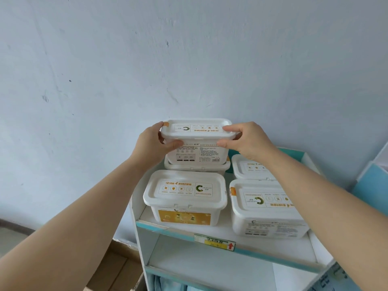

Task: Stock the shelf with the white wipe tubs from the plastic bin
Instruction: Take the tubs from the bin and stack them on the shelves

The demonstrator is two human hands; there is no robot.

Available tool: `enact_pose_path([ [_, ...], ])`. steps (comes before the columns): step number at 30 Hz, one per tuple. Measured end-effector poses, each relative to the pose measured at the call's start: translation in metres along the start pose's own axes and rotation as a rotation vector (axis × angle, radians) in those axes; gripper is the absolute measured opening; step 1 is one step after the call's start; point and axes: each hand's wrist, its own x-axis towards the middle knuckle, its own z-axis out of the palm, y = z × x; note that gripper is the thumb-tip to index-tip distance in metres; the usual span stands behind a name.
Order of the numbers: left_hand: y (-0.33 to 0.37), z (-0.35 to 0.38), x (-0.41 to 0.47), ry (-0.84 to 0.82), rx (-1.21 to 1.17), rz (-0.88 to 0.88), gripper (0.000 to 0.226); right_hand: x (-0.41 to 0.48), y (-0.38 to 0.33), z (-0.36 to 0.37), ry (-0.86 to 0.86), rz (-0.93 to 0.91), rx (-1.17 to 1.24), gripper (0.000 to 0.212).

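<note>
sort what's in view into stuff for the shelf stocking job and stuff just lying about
Job:
- held tub, gripped by left hand and right hand
- tub beneath it
- front-left tub
- front-right tub
- back-right tub
- shelf

Lying about:
- yellow shelf label
- brown cardboard, lower left

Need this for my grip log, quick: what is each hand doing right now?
Left hand: grips the left end of the top white tub.
Right hand: grips the right end of the same tub.

Matt white plastic tubs (184, 198), smooth laminated shelf (220, 229), rough painted wall (189, 59)
</note>
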Motion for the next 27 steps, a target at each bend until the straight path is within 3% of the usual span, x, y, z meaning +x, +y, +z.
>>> enact_pose_path([
  [6, 0.033, -0.011, -0.032, 0.125, 0.487, 0.062, 0.056, -0.038, -0.014, -0.014, 0.081, -0.082, -0.251, 0.057],
  [16, 0.115, 0.053, -0.142, -0.103, 0.310, 0.487, 0.048, -0.195, 0.028, -0.070, 0.177, 0.064, -0.468, 0.049],
  [27, 0.230, 0.214, -0.288, -0.480, 0.140, 0.817, 0.044, -0.438, 0.131, -0.174, 0.259, 0.514, -0.534, 0.043],
])
